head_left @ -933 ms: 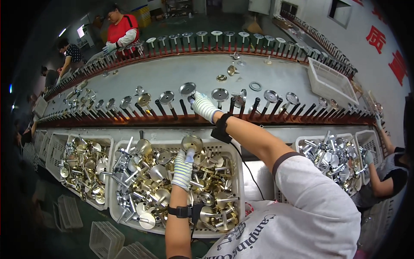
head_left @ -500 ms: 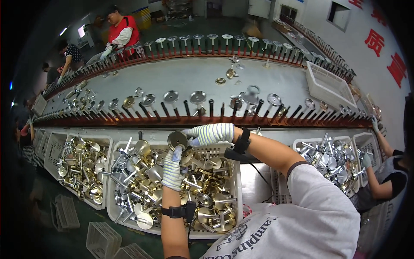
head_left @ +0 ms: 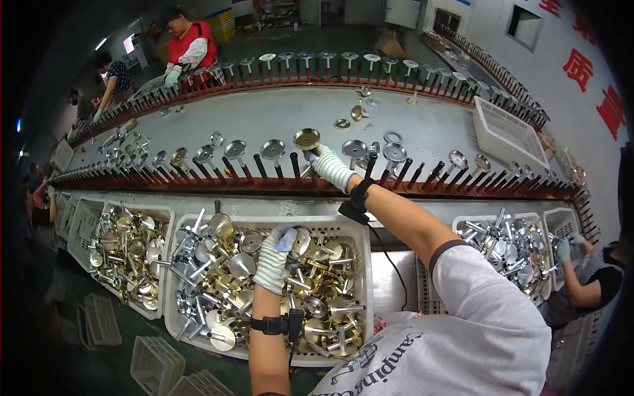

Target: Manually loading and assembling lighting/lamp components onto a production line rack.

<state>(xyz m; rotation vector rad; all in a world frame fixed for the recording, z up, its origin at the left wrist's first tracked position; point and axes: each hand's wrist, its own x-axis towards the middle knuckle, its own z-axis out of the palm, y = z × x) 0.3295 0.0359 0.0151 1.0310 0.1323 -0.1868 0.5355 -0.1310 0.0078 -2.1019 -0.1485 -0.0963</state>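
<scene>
Both my hands wear striped white gloves. At the near row of upright pegs, my right hand grips a brass-coloured stemmed metal disc from below. Its stem is mostly hidden by the glove, and I cannot make out whether it sits over a peg. Lower down, my left hand is inside a white plastic basket heaped with silver and brass-coloured stemmed discs. Its fingers close on the edge of a silvery stemmed disc on top of the heap.
Another white basket of brass-coloured parts stands to the left, and a basket of silver parts to the right. Beyond the pegs lies a grey tabletop with loose parts and a white crate. Co-workers stand far left and right.
My hands have parted from the disc they both held: the right carried it up to the pegs, the left dropped into the basket. The near pegs with their discs have shifted left.
</scene>
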